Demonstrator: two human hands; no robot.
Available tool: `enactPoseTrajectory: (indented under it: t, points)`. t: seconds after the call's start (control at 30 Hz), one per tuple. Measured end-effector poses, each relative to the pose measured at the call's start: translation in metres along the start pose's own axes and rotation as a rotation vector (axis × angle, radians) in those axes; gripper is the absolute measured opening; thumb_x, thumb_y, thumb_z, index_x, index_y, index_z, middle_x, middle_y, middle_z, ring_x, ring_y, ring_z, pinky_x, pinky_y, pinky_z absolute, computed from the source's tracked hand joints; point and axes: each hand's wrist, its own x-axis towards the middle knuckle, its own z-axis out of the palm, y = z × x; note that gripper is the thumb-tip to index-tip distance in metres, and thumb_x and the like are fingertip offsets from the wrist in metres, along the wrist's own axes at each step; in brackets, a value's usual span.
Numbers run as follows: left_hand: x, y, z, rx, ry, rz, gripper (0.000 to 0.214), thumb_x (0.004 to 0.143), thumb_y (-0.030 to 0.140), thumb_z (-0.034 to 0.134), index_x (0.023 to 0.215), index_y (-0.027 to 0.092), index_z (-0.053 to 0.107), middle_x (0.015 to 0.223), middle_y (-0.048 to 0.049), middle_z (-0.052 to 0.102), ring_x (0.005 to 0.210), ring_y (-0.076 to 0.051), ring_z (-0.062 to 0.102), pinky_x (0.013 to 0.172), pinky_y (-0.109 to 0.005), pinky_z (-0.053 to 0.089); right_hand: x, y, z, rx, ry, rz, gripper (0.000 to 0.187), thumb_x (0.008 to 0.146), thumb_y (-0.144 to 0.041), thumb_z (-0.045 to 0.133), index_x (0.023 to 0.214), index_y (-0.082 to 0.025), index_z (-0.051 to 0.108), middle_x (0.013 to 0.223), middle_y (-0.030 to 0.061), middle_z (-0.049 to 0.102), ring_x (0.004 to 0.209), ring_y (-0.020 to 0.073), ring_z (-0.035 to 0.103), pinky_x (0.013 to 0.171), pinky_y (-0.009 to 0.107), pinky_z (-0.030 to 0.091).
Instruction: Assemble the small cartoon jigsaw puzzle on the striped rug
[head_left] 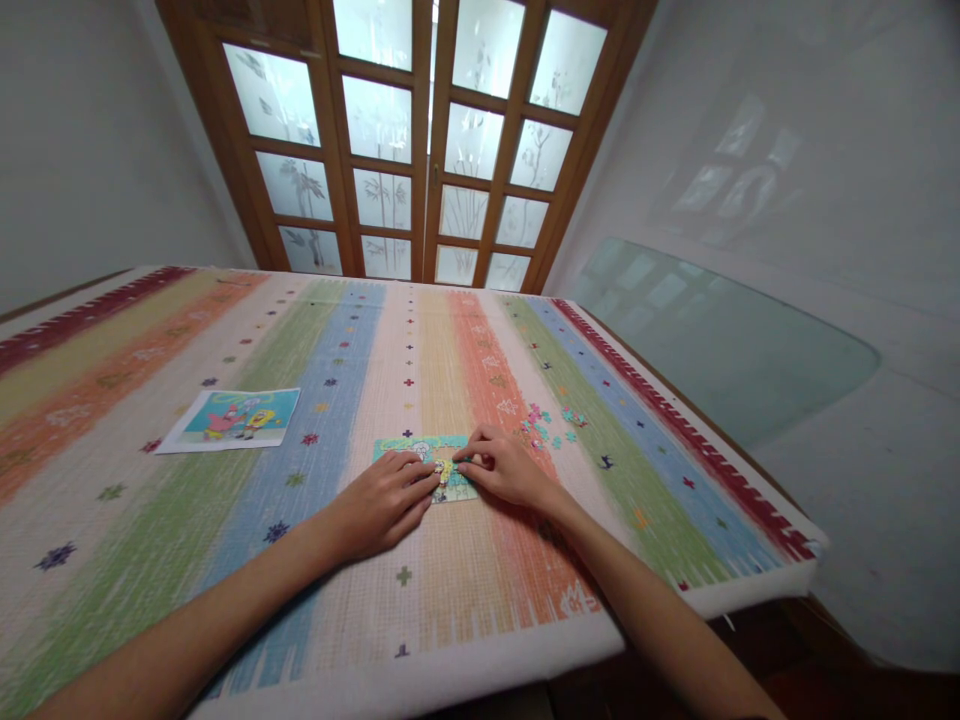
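Observation:
A small, partly assembled jigsaw puzzle (426, 452) lies on the striped tablecloth (225, 540) in front of me. My left hand (382, 500) rests flat on its lower left part, fingers stretched toward the middle. My right hand (504, 468) is at the puzzle's right edge, fingertips pinched together on a puzzle piece (459, 464) pressed against the puzzle. Several loose puzzle pieces (551, 422) lie scattered just beyond my right hand.
A printed cartoon reference picture (234, 418) lies on the cloth to the left. The table's right edge (720, 460) runs close to a white wall, where a glass sheet (720, 340) leans. A wooden frosted-glass door (420, 140) stands behind the table.

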Motion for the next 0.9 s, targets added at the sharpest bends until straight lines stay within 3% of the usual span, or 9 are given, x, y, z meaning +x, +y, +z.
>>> enactPoseTrajectory:
  t: [0.17, 0.33, 0.57, 0.7, 0.9]
  points:
    - [-0.0004, -0.0009, 0.0004, -0.012, -0.014, -0.005, 0.029, 0.104, 0.020, 0.045, 0.124, 0.017, 0.067, 0.116, -0.0117, 0.073, 0.108, -0.028, 0.063, 0.095, -0.048, 0.053, 0.0006, 0.0016, -0.0031, 0.035, -0.064, 0.007, 0.015, 0.091, -0.015, 0.071, 0.100, -0.020, 0.082, 0.096, 0.0064, 0.064, 0.082, 0.0163, 0.058, 0.077, 0.031, 0.046]
    - [0.0008, 0.0004, -0.0016, 0.005, -0.025, -0.002, 0.029, 0.105, 0.020, 0.044, 0.122, 0.016, 0.067, 0.116, -0.0118, 0.073, 0.107, -0.028, 0.063, 0.094, -0.048, 0.053, -0.0002, 0.0021, -0.0016, 0.022, -0.046, 0.006, 0.018, 0.089, -0.013, 0.071, 0.100, -0.021, 0.083, 0.095, 0.0060, 0.065, 0.084, 0.0172, 0.059, 0.078, 0.032, 0.047]
    - [0.0011, 0.0010, -0.0012, 0.009, -0.019, 0.001, 0.029, 0.105, 0.020, 0.044, 0.122, 0.016, 0.066, 0.115, -0.0120, 0.073, 0.106, -0.028, 0.063, 0.093, -0.048, 0.054, -0.0015, -0.0006, 0.0015, -0.012, 0.039, -0.022, 0.011, 0.087, -0.014, 0.073, 0.093, -0.018, 0.081, 0.090, 0.0052, 0.063, 0.085, 0.0189, 0.059, 0.079, 0.033, 0.046]
    - [0.0017, 0.0012, -0.0017, 0.028, -0.017, 0.001, 0.028, 0.105, 0.020, 0.045, 0.121, 0.016, 0.066, 0.115, -0.0116, 0.073, 0.107, -0.028, 0.063, 0.093, -0.047, 0.054, -0.0011, 0.0005, 0.0015, -0.017, 0.010, -0.018, 0.004, 0.087, -0.017, 0.075, 0.084, -0.018, 0.077, 0.086, 0.0036, 0.061, 0.082, 0.0178, 0.058, 0.078, 0.031, 0.045]
    - [0.0018, 0.0012, -0.0018, 0.009, -0.022, -0.002, 0.028, 0.104, 0.019, 0.045, 0.123, 0.016, 0.066, 0.114, -0.0120, 0.073, 0.106, -0.028, 0.063, 0.093, -0.047, 0.053, -0.0026, 0.0009, 0.0052, -0.056, 0.009, -0.039, 0.005, 0.088, -0.016, 0.072, 0.088, -0.019, 0.076, 0.089, 0.0041, 0.062, 0.086, 0.0188, 0.059, 0.080, 0.031, 0.045]
